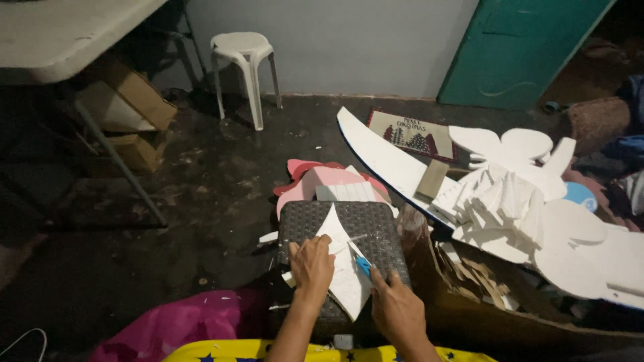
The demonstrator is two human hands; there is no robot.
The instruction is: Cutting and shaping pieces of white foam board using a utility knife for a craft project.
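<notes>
A pointed white foam sheet piece (343,265) lies on a dark woven stool top (376,224) in front of me. My left hand (312,263) presses flat on the foam's left edge. My right hand (396,308) grips a blue-handled cutter (362,265) whose blade lies on the foam. White offcuts (268,237) lie beside the stool's left edge.
A cardboard box (469,315) of scraps stands at right under a heap of white foam cutouts (510,201). Pink foam shapes (315,177) lie behind the stool. A white plastic stool (243,50), a folding table (60,33), cardboard boxes (134,94), a doormat (412,133) and a green door (516,47) stand farther off.
</notes>
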